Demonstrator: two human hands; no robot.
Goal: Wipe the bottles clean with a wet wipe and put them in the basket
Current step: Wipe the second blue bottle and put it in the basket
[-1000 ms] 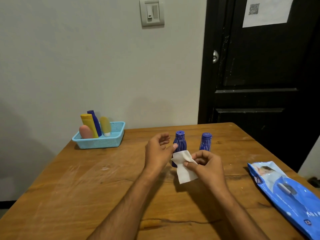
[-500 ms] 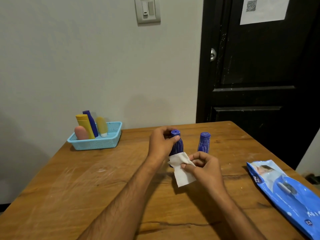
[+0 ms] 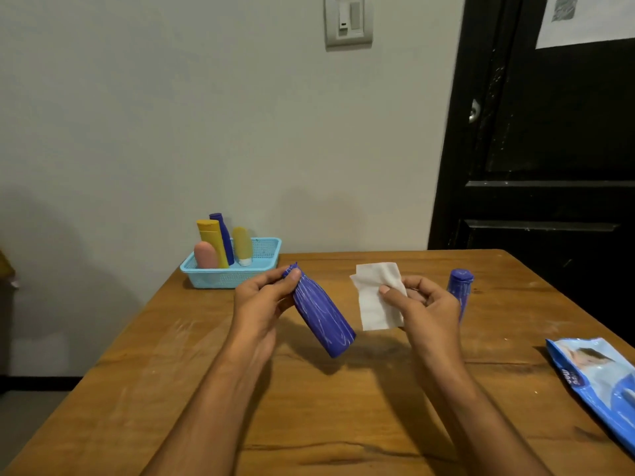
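My left hand (image 3: pixel 262 305) grips a blue bottle with white streaks (image 3: pixel 321 316) by its cap end, tilted above the table with its base pointing down to the right. My right hand (image 3: pixel 421 305) pinches a white wet wipe (image 3: pixel 376 297) held up beside that bottle, apart from it. A second blue bottle (image 3: pixel 460 288) stands upright on the table just behind my right hand, partly hidden by it. A light blue basket (image 3: pixel 237 271) sits at the table's back left against the wall, holding several bottles in yellow, blue and pink.
A blue pack of wet wipes (image 3: pixel 598 383) lies at the right edge of the wooden table (image 3: pixel 343 424). A black door (image 3: pixel 549 149) stands behind the table's right side, and a wall switch (image 3: pixel 348 20) is above.
My left hand took hold of the nearer blue bottle by its cap, lifted it off the table and tilted it. My right hand moved the wipe to the right, away from the bottle.
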